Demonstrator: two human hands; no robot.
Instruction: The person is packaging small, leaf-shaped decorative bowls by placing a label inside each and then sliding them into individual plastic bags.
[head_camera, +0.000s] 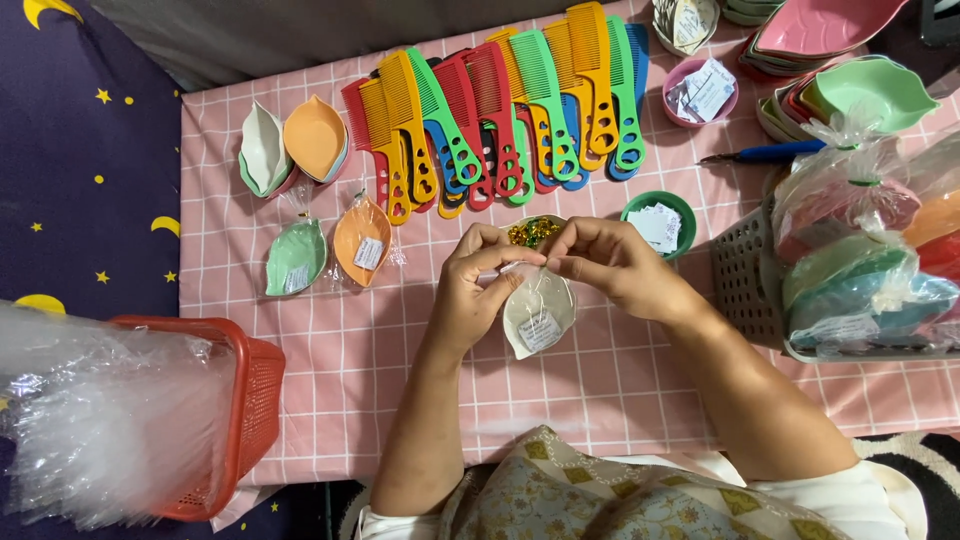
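My left hand (477, 290) and my right hand (612, 262) meet over the pink checked cloth (330, 380). Together they pinch the gathered top of a clear plastic bag holding a white leaf-shaped dish (538, 315) with a small paper tag inside. Both sets of fingers are closed on the bag's neck, just in front of a small bowl of gold and green twist ties (533, 231).
A row of coloured plastic combs (500, 115) lies at the back. Bagged green (296, 258) and orange leaf dishes (362, 241) rest at left, under unbagged ones (290, 145). A red basket (245, 400) with clear bags stands at near left, a grey basket (745, 265) of bagged dishes at right. Bowls of paper tags (660, 222) sit nearby.
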